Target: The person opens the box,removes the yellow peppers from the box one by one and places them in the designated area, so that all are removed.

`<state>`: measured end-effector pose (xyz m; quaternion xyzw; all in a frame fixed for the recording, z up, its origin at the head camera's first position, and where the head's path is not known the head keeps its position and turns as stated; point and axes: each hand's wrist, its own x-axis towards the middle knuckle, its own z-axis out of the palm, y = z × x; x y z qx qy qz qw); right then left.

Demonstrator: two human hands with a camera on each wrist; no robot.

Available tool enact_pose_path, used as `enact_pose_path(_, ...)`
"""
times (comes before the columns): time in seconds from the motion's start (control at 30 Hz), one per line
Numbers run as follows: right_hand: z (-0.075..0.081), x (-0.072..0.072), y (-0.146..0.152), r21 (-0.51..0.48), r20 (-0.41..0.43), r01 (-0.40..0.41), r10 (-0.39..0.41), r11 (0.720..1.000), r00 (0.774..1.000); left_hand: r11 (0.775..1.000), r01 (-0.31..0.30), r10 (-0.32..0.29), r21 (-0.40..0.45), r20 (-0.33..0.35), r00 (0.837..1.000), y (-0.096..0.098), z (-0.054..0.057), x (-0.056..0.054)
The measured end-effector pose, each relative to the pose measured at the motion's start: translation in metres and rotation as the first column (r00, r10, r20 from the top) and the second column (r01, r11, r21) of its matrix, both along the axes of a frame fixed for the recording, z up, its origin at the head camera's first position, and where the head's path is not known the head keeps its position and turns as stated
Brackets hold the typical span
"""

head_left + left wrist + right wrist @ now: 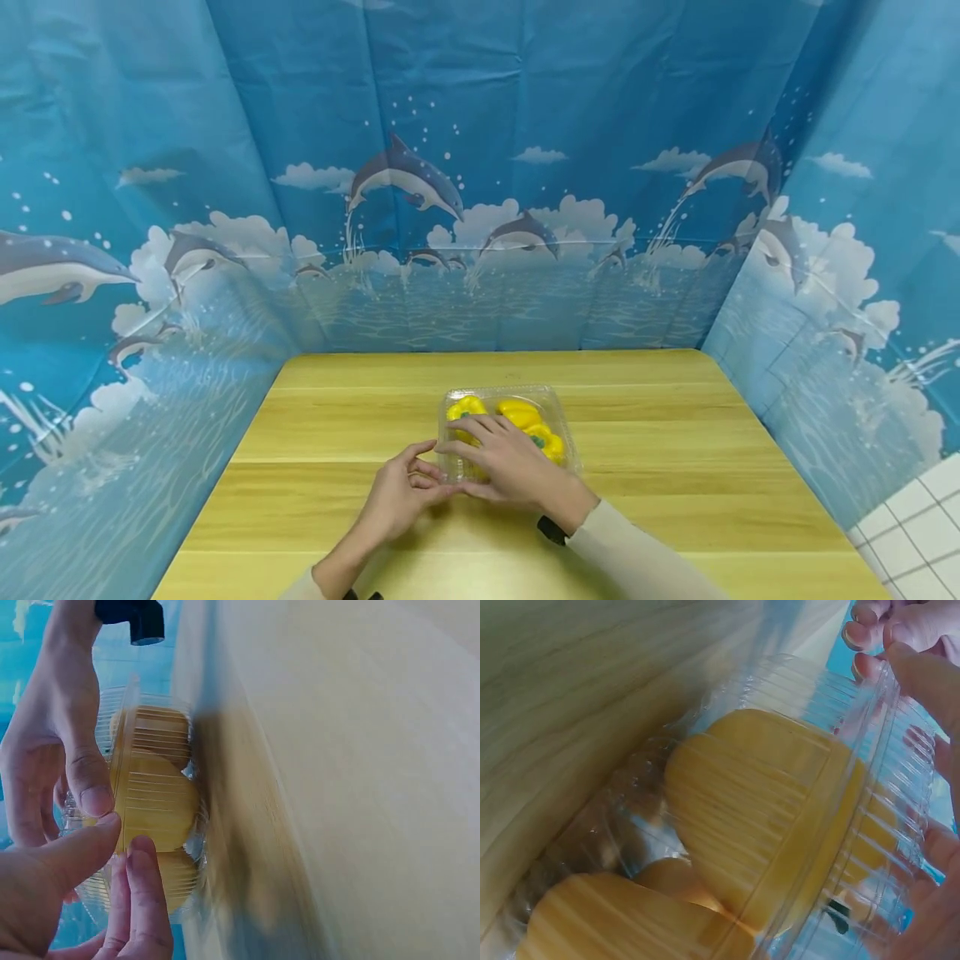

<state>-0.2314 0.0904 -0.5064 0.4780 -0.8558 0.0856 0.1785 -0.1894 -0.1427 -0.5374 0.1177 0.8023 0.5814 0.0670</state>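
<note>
A clear plastic clamshell box (562,421) sits on the table, its lid down, with several yellow bell peppers (519,412) inside. At the box's near left corner, my left hand (397,496) pinches the rim between thumb and fingers. My right hand (510,462) lies across the lid with its fingers extended, and its thumb touches the near rim beside the left thumb. Through the ribbed wall, the right wrist view shows a large pepper (757,810) close up. The right hand covers part of the peppers in the head view.
The wooden table (660,475) has its far edge against a blue dolphin-print curtain (480,108), which also hangs at both sides. White floor tiles (915,525) show at the lower right. A dark device (552,531) is strapped at the right wrist.
</note>
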Motion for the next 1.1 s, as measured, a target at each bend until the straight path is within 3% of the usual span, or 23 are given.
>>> enact_pose_path(0.27, -0.0023, -0.0026, -0.0036, 0.001, -0.027, -0.015, 0.015, 1.0, 1.0, 0.982, 0.017, -0.053, 0.188, 0.189, 0.981, -0.0044, 0.0011, 0.0011)
enact_pose_path(0.57, -0.002, -0.0029, -0.0033, -0.008, -0.054, -0.019, 0.019, 1.0, 0.998, 0.912, -0.03, -0.13, 0.409, 0.356, 0.925, -0.0049, 0.0016, -0.0013)
enact_pose_path(0.73, -0.0023, -0.0032, -0.0028, -0.005, -0.068, -0.01, 0.01, 1.0, 0.998, 0.892, -0.053, -0.145, 0.448, 0.395, 0.907, -0.0038, 0.0035, -0.003)
enact_pose_path(1.1, -0.0059, -0.0051, -0.0036, -0.039, -0.139, -0.029, 0.023, 0.999, 0.99, 0.877, -0.067, -0.159, 0.475, 0.421, 0.893, -0.0026, 0.0024, -0.0071)
